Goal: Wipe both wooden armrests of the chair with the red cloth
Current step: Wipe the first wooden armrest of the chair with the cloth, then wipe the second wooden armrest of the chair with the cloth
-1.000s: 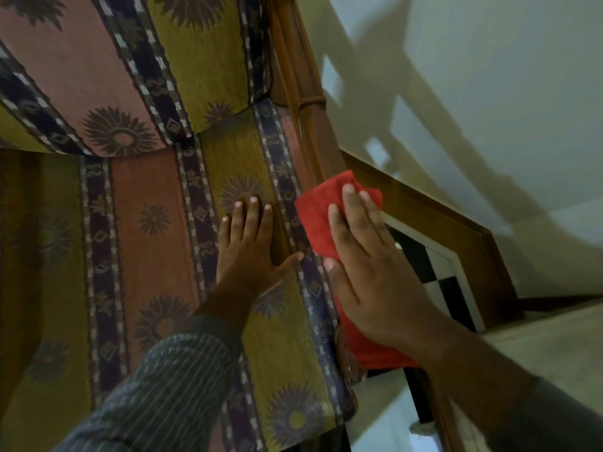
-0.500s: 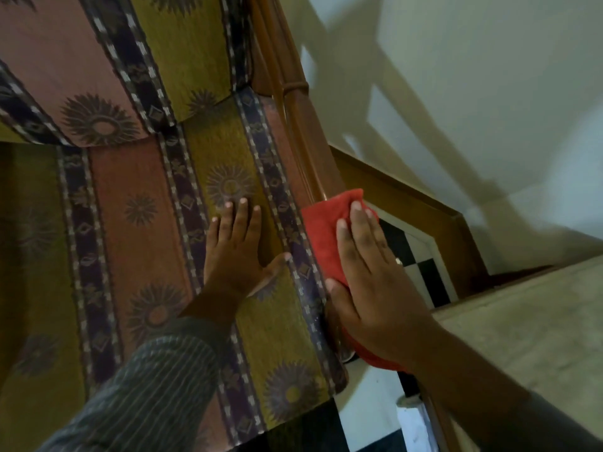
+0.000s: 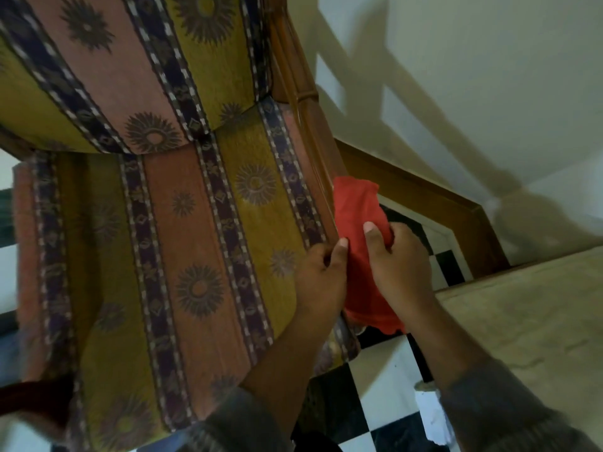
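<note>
The red cloth (image 3: 354, 216) lies draped over the front part of the chair's right wooden armrest (image 3: 305, 102), which runs up along the seat's right edge. My right hand (image 3: 399, 265) pinches the cloth from the right, thumb on top. My left hand (image 3: 321, 275) grips the cloth's left edge at the seat's side. The chair's seat cushion (image 3: 182, 243) has striped floral fabric. A dark strip at the lower left (image 3: 29, 399) may be the left armrest; I cannot tell.
A cream wall (image 3: 456, 76) with a wooden skirting board (image 3: 424, 197) stands close on the right. A beige surface (image 3: 528, 314) sits at the right. Black-and-white checkered floor (image 3: 368, 393) shows beneath the chair.
My left hand left the seat cushion and moved right onto the cloth. My right hand went from flat on the cloth to pinching it. The view shifted left and down.
</note>
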Action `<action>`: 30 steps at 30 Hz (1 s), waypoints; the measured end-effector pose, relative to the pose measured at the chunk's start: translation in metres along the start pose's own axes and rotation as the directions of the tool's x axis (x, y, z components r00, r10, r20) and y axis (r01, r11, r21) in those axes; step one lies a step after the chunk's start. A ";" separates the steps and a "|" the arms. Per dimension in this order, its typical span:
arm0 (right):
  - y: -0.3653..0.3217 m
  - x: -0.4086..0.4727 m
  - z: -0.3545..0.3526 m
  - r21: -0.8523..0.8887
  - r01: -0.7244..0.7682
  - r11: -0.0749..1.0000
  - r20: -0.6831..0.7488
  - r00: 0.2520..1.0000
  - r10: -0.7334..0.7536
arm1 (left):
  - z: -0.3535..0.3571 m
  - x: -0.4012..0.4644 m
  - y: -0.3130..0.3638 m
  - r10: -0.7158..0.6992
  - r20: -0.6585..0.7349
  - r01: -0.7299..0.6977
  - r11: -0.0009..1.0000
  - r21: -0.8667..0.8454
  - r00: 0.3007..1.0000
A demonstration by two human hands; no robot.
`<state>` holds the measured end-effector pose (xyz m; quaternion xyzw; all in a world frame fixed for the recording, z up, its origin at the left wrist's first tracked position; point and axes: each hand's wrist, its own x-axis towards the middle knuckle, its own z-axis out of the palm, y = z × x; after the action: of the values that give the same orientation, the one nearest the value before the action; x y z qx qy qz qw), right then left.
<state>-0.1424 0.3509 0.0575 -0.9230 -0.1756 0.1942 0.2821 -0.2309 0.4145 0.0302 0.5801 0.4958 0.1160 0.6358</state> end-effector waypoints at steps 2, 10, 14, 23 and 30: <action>-0.006 -0.005 -0.004 0.014 0.032 0.999 -0.051 0.998 -0.032 | 0.000 -0.005 0.006 0.008 -0.028 -0.008 1.000 0.001 1.000; -0.060 -0.058 0.006 0.295 0.096 0.951 0.048 0.992 -0.115 | -0.088 -0.038 0.009 0.118 -0.239 -0.119 0.993 0.010 0.964; -0.109 -0.109 0.048 0.333 0.233 0.914 0.084 0.958 -0.275 | -0.175 -0.068 0.005 0.066 -0.313 -0.037 0.995 0.097 0.948; -0.251 -0.243 0.172 0.454 0.421 0.786 0.074 0.861 -0.504 | -0.385 -0.133 -0.019 0.097 -0.579 -0.071 0.995 0.068 0.810; -0.297 -0.286 0.258 0.374 0.519 0.769 0.013 0.826 -0.564 | -0.477 -0.121 -0.065 0.133 -0.630 -0.038 0.986 0.163 0.765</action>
<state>-0.5714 0.5750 0.1093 -0.7525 -0.4136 0.1901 0.4760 -0.6823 0.6045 0.1132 0.5713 0.6621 0.2999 0.3812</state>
